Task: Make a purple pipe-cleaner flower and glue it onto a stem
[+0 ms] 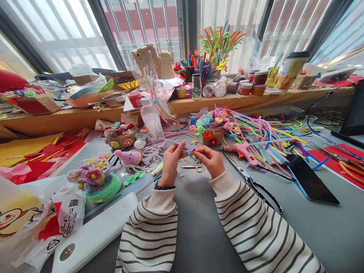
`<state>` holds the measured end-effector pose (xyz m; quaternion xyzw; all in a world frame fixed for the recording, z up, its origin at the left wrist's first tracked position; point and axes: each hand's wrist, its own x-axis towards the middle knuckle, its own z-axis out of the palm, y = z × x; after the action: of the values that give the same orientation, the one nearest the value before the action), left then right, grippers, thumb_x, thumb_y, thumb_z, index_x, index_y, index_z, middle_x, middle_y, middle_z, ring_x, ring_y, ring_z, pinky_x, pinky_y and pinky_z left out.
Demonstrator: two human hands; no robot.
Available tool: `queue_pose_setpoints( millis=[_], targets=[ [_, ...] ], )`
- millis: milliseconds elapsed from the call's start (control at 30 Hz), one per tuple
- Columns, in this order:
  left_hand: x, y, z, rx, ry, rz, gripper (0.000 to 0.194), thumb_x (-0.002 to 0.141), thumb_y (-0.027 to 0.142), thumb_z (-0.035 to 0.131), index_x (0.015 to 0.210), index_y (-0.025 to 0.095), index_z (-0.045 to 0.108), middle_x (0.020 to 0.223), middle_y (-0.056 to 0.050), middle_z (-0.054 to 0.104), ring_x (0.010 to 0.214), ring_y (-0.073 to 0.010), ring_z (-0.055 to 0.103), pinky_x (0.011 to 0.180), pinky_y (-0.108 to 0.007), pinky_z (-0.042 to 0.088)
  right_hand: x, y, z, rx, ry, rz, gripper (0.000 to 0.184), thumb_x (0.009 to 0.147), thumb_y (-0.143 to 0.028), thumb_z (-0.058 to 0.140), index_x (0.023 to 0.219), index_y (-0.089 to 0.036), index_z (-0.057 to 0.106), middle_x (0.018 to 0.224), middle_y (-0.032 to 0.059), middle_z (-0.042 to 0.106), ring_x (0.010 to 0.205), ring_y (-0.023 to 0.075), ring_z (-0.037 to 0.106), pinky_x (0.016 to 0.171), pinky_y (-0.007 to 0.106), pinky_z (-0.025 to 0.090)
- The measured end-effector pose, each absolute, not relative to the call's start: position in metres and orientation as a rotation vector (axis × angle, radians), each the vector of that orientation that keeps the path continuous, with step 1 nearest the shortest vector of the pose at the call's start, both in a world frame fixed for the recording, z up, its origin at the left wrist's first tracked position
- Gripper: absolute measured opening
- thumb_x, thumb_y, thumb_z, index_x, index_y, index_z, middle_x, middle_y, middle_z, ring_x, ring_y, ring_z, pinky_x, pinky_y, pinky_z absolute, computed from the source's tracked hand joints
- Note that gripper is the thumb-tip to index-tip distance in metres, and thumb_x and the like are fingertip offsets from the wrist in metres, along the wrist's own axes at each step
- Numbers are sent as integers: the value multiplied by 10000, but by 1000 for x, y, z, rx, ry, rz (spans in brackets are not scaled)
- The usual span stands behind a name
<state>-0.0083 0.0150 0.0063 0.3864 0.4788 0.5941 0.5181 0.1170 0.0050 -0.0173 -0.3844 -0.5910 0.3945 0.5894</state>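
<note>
My left hand [171, 162] and my right hand [209, 158] meet above the grey table [199, 227], fingers pinched together. Between them sits a small purple pipe-cleaner flower [190, 151] with a long stem running off to the upper left. Both hands grip it, the left from the left side, the right from the right. Just behind the hands lie small scissors [193, 167] on the table. A woven basket of pipe-cleaner flowers [212, 133] stands a little beyond them.
A pink glue gun [241, 149], large black scissors [256, 182], a black phone [309, 180] and a heap of coloured pipe cleaners [264, 132] lie right. Left are a water bottle [152, 119], pearl beads [146, 155], flower pots and a white power bank [96, 231].
</note>
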Motion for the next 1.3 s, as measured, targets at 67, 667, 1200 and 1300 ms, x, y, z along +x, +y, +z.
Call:
queue_pose_setpoints(
  millis=[67,667,1200,1300],
  targets=[
    [-8,15,5,878,986,1296,244,566,303,664,737,136,612,645,10,606,561,-55,536,546,-167,410,117,5,-18,-903,-1367,902,162,677,-332,567,710,-181,615,796,33,604,786,154,548,631,254,437],
    [-6,16,3,673,799,1281,122,586,111,646,692,128,586,704,3,610,678,-74,586,715,-187,463,119,1,-14,-1018,-1411,439,144,722,-306,529,718,-177,593,898,61,476,827,146,502,495,207,425],
    [-5,15,1,753,816,1303,144,545,130,674,664,121,595,673,8,616,670,-83,588,730,-211,458,118,2,-16,-1071,-1531,152,132,737,-265,508,727,-181,609,884,82,481,854,193,486,637,320,438],
    [-5,15,1,762,813,1303,145,547,130,674,668,116,596,680,1,617,679,-88,588,726,-210,459,118,2,-16,-1068,-1523,185,132,734,-265,513,726,-174,608,879,82,486,849,187,491,599,291,439]
  ],
)
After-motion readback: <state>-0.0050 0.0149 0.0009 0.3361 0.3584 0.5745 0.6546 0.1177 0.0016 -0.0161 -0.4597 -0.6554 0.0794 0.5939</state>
